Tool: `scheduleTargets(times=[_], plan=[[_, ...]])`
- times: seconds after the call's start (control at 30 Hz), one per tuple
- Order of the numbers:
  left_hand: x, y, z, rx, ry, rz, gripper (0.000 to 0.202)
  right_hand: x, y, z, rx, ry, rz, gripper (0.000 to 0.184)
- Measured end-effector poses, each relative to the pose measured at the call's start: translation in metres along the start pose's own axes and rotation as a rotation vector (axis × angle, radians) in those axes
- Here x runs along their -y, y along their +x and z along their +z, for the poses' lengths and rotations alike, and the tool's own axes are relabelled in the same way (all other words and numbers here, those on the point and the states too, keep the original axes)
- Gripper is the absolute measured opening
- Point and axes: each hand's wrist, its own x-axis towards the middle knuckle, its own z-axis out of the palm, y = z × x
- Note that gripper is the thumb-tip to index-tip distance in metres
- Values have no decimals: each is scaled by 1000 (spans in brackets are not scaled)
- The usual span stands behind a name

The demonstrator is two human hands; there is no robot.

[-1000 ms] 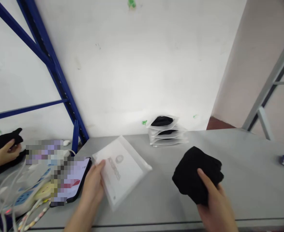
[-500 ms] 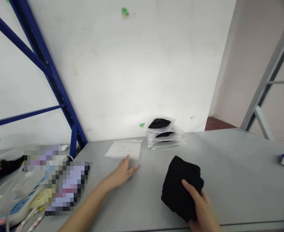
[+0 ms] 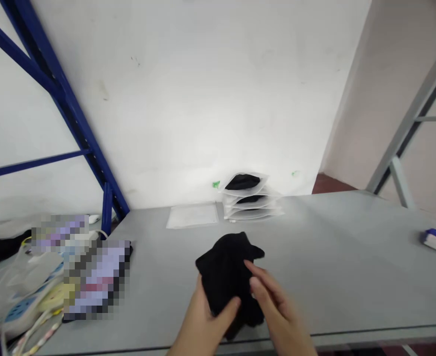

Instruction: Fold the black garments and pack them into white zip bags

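My left hand and right hand clamp together on the black cloth bundle; an even pinch best controls its loose folds.

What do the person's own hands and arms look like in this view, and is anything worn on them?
The left hand and right hand are both bare, with no gloves, rings, watch or bracelet showing. No sleeve is visible either, because the view ends around the wrists.
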Motion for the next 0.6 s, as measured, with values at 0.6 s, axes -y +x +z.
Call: scheduleTargets(times=[0.6], plan=[[5,17,-14,-109,680,248,20,-22,16,-11,159,-498,-278,36]])
